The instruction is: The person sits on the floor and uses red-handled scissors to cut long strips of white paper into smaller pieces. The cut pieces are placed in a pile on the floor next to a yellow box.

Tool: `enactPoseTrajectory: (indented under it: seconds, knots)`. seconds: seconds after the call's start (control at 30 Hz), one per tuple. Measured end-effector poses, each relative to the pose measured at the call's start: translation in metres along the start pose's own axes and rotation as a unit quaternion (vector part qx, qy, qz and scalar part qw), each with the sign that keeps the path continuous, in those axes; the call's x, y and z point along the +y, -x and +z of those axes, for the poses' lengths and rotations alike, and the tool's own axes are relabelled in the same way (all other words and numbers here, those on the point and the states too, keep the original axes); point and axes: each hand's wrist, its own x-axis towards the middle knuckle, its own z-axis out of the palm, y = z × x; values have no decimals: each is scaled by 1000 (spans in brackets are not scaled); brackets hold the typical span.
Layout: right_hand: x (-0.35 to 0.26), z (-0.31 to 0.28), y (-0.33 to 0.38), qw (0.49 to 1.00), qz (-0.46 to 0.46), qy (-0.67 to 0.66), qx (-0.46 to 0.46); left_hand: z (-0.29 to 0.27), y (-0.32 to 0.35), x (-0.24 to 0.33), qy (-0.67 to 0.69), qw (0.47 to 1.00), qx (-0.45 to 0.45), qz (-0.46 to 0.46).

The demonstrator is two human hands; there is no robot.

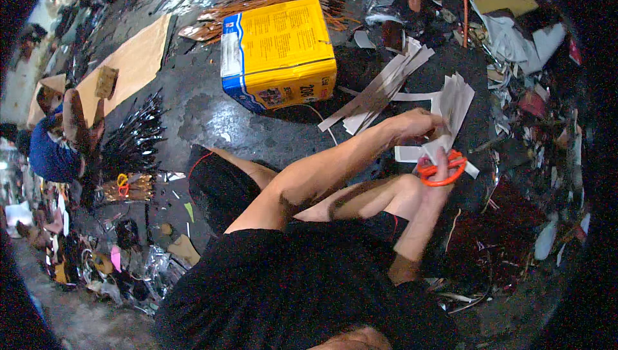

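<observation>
White paper strips [454, 102] stand fanned out in front of my right knee. My left hand [415, 124] is closed on their near end, its fingers bent over the paper. Close below it, my right hand [441, 166] grips a pair of scissors [456, 173] by orange handles, which ring its fingers; the blades do not show clearly. Short white pieces lie beside and under this hand. To the left of the held bundle, a pile of loose white strips [380, 89] is spread on the dark floor.
A yellow and blue box [283, 50] stands ahead of me. At the left, another person [61, 137] sits by a brown cardboard sheet [138, 57] and dark thin strips [138, 131]. Scraps [528, 47] heap along the right side, and brown strips [257, 2] lie behind the box.
</observation>
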Motion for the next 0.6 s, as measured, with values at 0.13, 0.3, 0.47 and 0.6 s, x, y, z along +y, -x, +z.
enactPoseTrajectory:
  seconds: [0.13, 0.3, 0.47, 0.6]
  knots:
    - [26, -2, 8, 993, -67, 74, 63, -29, -32, 15, -267, 956, 107, 51]
    - [17, 4, 5, 994, -70, 75, 46, -67, -44, 147, -464, 835, 138, 262]
    - [10, 9, 7, 996, 23, 67, 48, -77, 38, 275, -727, 491, 375, 299]
    - [19, 4, 7, 996, 4, 73, -49, -49, 142, 270, -392, 748, 241, 479]
